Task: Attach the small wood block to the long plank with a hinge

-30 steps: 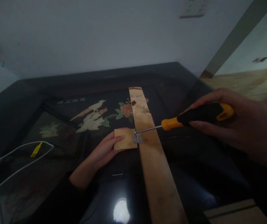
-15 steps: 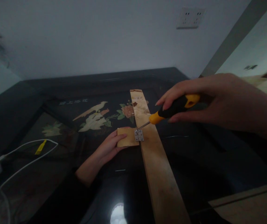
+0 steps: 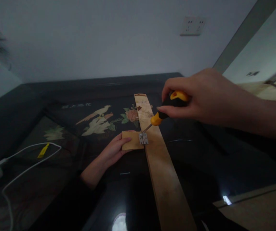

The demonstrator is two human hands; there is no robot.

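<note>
Right hand (image 3: 200, 96) fingers wrapped round black-and-yellow screwdriver (image 3: 169, 106), tip on small silver hinge (image 3: 143, 138); left hand (image 3: 113, 149) fingers pinning small pale wooden block (image 3: 130, 140). Risk: tip slips, block shifts off long pale wooden plank (image 3: 162, 173).

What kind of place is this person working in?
Probably a room in a home, not a workshop. The wood lies on a glossy dark table inlaid with birds and flowers, a wall socket sits above, and a white cable trails across the table.

A hinge (image 3: 143, 138) joins a small wood block (image 3: 130, 140), left, to a long plank (image 3: 162, 173) on the table (image 3: 56, 96). A cable (image 3: 27, 154) lies far left.
</note>
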